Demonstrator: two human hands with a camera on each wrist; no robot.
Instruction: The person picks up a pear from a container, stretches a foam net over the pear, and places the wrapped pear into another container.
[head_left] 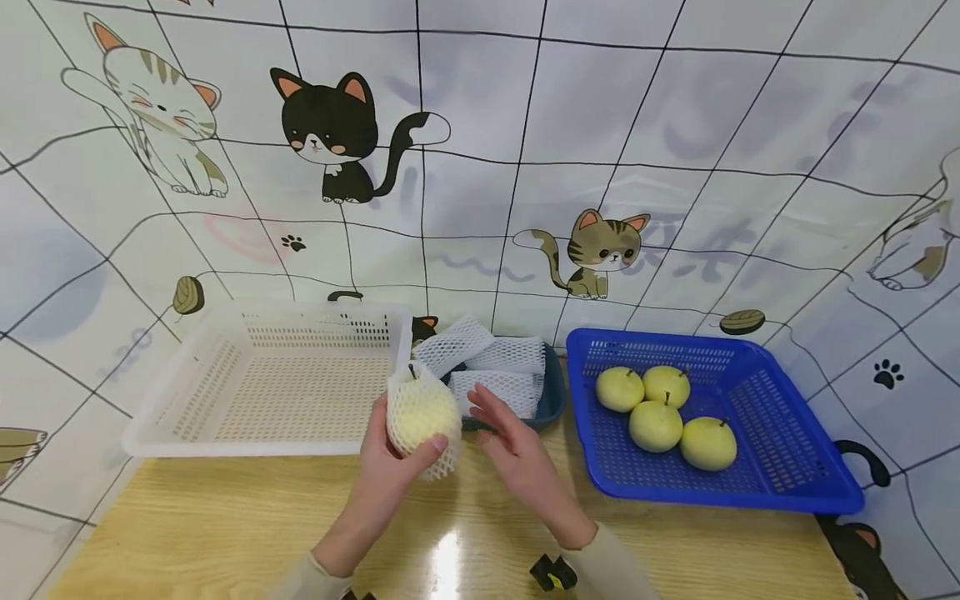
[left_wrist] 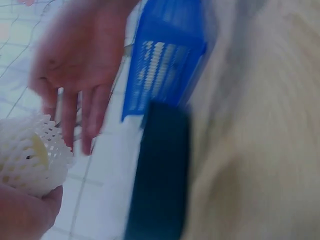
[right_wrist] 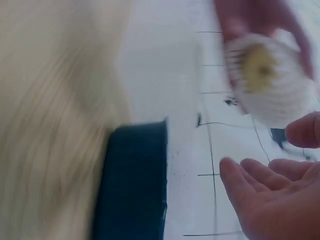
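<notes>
My left hand (head_left: 392, 460) grips a pale yellow-green pear (head_left: 424, 417) wrapped in a white foam net sleeve (head_left: 405, 421). The pear's stem pokes up at the top, and the thumb lies across its front. Just to the right, my right hand (head_left: 517, 458) is held apart from the fruit with its fingers extended and nothing in them. In the right wrist view the sleeved pear (right_wrist: 261, 70) hangs above that hand's spread fingers (right_wrist: 260, 175). Behind both hands, flat foam net sleeves (head_left: 498, 392) lie in a dark teal basket (head_left: 553, 387).
A white perforated basket (head_left: 262, 450) stands at the left. On the right, a blue basket (head_left: 757, 408) with a black handle holds several bare pears (head_left: 656, 427). All stand on a wood-grain table (head_left: 225, 517) before a cat-patterned backdrop (head_left: 480, 192).
</notes>
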